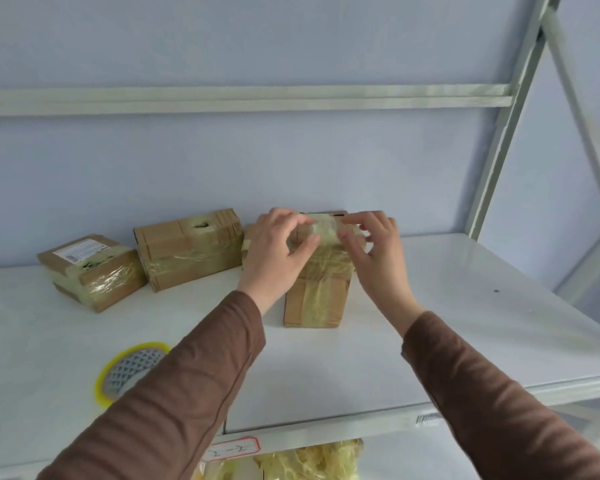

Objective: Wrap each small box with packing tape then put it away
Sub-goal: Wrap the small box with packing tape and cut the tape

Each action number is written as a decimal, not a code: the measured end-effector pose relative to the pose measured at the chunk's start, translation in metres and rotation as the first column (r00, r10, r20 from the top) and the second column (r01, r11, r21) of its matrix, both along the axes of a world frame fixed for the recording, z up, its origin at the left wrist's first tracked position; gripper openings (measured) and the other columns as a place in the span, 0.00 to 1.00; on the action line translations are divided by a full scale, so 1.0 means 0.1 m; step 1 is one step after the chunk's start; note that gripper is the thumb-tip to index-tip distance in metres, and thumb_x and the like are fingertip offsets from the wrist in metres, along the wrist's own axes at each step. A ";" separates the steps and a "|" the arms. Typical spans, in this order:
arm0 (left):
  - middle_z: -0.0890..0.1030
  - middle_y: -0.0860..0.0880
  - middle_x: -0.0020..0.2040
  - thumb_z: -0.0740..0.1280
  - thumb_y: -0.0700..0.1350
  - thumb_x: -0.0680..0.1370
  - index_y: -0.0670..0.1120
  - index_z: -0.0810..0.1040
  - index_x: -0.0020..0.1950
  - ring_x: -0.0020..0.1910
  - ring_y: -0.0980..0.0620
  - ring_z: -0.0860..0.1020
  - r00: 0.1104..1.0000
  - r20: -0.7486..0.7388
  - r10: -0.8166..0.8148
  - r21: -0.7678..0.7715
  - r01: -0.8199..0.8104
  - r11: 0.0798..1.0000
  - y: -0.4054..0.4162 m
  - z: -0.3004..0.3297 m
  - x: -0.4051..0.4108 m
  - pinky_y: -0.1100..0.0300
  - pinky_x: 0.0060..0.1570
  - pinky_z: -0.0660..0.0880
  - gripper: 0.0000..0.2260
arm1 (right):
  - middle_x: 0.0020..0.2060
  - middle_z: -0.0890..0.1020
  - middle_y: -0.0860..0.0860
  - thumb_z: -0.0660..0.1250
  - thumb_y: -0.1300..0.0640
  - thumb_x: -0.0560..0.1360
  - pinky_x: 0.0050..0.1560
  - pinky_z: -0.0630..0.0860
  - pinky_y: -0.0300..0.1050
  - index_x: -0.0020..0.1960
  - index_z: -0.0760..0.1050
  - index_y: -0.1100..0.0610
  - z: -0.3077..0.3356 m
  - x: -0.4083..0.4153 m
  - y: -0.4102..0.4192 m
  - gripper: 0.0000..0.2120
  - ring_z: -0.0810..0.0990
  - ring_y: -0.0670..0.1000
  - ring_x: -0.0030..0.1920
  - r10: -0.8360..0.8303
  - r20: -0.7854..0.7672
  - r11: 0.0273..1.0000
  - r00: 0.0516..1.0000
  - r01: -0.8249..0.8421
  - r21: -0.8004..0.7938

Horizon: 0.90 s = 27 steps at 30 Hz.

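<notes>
On the shelf [430,306], three boxes line up along the wall. Far left sits the labelled box [90,271], just right of it the middle box [191,251], and right again, nearer the front, the tall box [317,299] stands on end. Both hands are at its top: left hand [278,251] on the left side, right hand [378,251] on the right. The tape roll [125,372] lies at front left, partly under the left sleeve [187,375]. Below the shelf edge, a tag [231,450].

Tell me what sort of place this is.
Probably a storeroom or packing area. A metal shelving rack carries taped cardboard boxes on a white shelf, a hand-written label marks the shelf edge, and a tape roll lies nearby.
</notes>
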<state>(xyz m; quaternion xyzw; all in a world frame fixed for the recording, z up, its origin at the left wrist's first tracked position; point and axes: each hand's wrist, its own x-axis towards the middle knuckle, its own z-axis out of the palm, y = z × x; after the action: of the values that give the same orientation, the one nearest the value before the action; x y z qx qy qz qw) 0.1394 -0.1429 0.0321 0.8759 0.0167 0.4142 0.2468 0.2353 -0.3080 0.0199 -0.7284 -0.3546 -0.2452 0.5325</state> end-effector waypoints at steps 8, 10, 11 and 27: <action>0.79 0.52 0.53 0.69 0.52 0.81 0.46 0.81 0.57 0.56 0.50 0.74 0.999 0.037 -0.002 0.207 -0.006 0.978 0.05 -0.21 0.19 0.57 0.56 0.72 0.11 | 0.47 0.78 0.46 0.70 0.49 0.80 0.50 0.76 0.52 0.52 0.79 0.54 -0.22 0.13 0.03 0.08 0.72 0.53 0.55 -0.001 0.181 0.985 0.984 0.032 -0.168; 0.78 0.51 0.56 0.71 0.50 0.80 0.45 0.80 0.60 0.57 0.49 0.73 0.998 0.060 0.004 0.268 -0.020 0.963 0.08 -0.29 0.20 0.58 0.58 0.71 0.12 | 0.50 0.78 0.47 0.71 0.50 0.79 0.51 0.76 0.52 0.56 0.78 0.55 -0.27 0.13 0.03 0.10 0.72 0.54 0.56 -0.001 0.217 0.977 0.976 0.047 -0.207; 0.78 0.50 0.57 0.71 0.49 0.80 0.45 0.80 0.62 0.58 0.49 0.73 0.998 0.067 0.005 0.286 -0.024 0.958 0.09 -0.32 0.20 0.59 0.60 0.70 0.13 | 0.53 0.78 0.48 0.72 0.51 0.79 0.51 0.77 0.53 0.58 0.78 0.55 -0.31 0.13 0.03 0.12 0.72 0.55 0.57 0.001 0.238 0.970 0.971 0.058 -0.238; 0.59 0.59 0.81 0.74 0.70 0.69 0.68 0.52 0.79 0.78 0.61 0.62 0.984 -0.003 -0.178 -0.722 0.121 0.682 0.10 -0.86 -0.16 0.45 0.78 0.60 0.45 | 0.53 0.75 0.32 0.78 0.52 0.72 0.53 0.72 0.38 0.60 0.71 0.40 -0.35 0.22 -0.26 0.22 0.74 0.45 0.58 0.074 -0.179 0.997 0.981 -0.073 0.013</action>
<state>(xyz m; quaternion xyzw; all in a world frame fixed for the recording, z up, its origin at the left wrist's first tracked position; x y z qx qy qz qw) 0.1231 -0.1331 -0.0538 0.7227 0.1146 0.3210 0.6013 0.2570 -0.3337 -0.0148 -0.7322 -0.3309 -0.1599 0.5735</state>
